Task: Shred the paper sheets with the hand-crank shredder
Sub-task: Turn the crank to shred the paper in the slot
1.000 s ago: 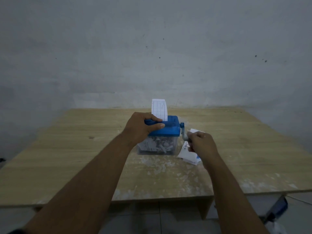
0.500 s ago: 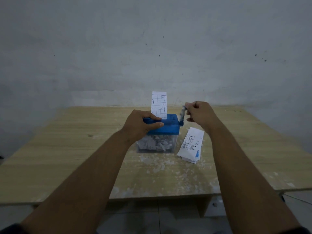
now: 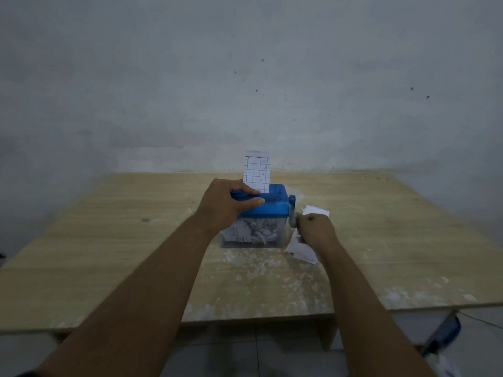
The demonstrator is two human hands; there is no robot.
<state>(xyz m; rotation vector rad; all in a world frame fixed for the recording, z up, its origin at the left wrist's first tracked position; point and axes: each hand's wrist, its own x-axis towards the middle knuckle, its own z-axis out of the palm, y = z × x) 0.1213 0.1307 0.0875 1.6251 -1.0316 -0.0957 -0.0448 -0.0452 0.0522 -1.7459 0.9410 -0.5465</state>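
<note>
— Bright?
— Dim, bluish, flat and even. Shadows faint, soft.
— Sharp?
— Soft all over. Motion-smeared at the right hand [image 3: 315, 231]; bowed by the wide lens along the table [image 3: 109, 240] edges.

- I am watching my left grip [image 3: 228, 206] clasping the blue shredder [image 3: 275, 206] on the tabletop [image 3: 109, 240].
- My right grip [image 3: 315, 229] is clutching the crank [image 3: 292, 210].
- A gridded sheet [image 3: 257, 172] is standing upright in the slot.
- Loose sheets [image 3: 302, 251] are lying beneath my right wrist.

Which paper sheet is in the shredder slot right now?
The grid-printed sheet standing upright in the top slot of the blue shredder, beside the left hand. The other sheets lie flat on the table right of it.
</note>
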